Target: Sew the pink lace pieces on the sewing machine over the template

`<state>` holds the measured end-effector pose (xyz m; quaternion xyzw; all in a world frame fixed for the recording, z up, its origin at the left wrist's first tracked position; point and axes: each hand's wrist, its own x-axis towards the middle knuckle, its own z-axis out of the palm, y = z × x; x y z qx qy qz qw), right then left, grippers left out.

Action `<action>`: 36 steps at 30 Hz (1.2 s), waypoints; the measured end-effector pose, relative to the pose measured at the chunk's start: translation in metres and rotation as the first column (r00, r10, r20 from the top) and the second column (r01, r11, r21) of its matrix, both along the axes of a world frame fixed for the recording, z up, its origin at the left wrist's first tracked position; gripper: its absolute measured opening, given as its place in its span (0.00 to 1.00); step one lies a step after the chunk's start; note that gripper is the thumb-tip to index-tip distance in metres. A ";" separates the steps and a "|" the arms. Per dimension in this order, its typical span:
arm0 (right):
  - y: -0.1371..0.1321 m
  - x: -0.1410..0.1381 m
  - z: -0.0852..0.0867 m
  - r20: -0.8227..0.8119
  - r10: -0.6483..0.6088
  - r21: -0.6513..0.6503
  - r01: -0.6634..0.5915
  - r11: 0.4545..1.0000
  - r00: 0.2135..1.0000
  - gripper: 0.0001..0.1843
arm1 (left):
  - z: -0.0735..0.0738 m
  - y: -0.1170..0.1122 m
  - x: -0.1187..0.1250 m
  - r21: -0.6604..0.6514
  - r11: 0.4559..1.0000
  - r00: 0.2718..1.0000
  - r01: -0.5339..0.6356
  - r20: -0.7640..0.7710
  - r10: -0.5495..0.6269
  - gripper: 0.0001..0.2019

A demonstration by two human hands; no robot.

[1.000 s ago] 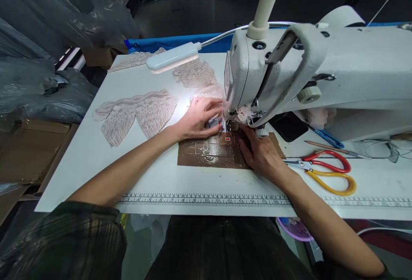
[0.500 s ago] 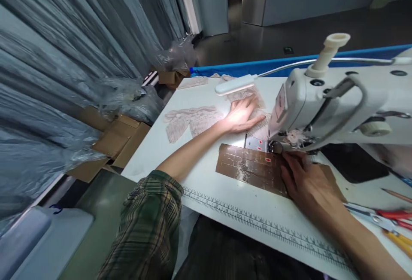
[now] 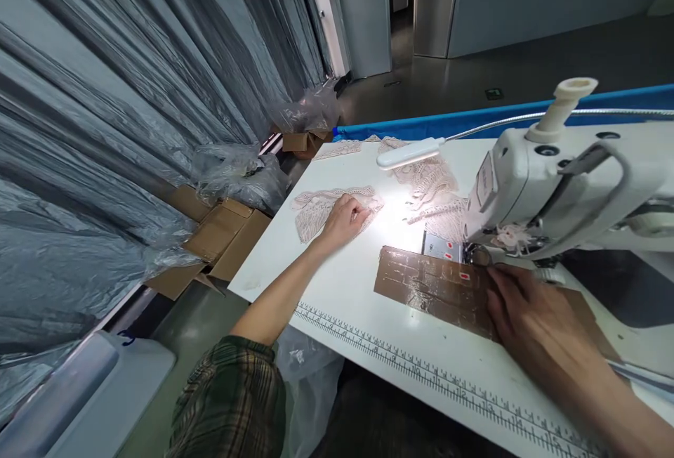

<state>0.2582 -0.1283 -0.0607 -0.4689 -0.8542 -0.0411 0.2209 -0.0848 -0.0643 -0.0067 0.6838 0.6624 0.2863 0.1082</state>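
My left hand (image 3: 343, 222) is closed in a pinch at the right end of a pale pink lace piece (image 3: 312, 213) lying on the white table (image 3: 347, 289). Another length of pale lace (image 3: 445, 218) runs up to the needle area of the white sewing machine (image 3: 519, 166), where the presser foot partly hides it. My right hand (image 3: 534, 310) rests beside the presser foot, thumb and forefinger apart, on the brown tape-covered sheet (image 3: 421, 288). Its other fingers are partly hidden.
A white lamp (image 3: 411, 154) on a bendable neck hangs over more lace (image 3: 337, 149) at the back. A printed ruler (image 3: 421, 372) follows the front edge. Cardboard boxes (image 3: 224, 230) and plastic-wrapped bundles (image 3: 236, 170) lie left of the table.
My left hand has left the lace beside the machine, moved left and closed on the separate lace piece. My right hand stays by the presser foot. The view has shifted slightly.
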 end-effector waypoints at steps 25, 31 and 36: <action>-0.013 -0.018 0.014 -0.406 0.120 -0.131 -0.188 0.973 0.906 0.13 | 0.019 -0.001 -0.021 0.163 0.970 0.874 -0.182 0.479 0.083 0.09; -0.013 -0.017 0.030 -0.417 0.200 -0.192 -0.301 0.934 0.887 0.32 | 0.034 -0.053 0.064 0.100 0.984 0.823 0.145 0.540 -0.176 0.18; -0.024 -0.021 0.058 -0.525 0.245 -0.406 -0.493 0.769 0.815 0.21 | 0.059 -0.098 0.111 0.028 0.885 0.652 0.464 0.665 -0.363 0.23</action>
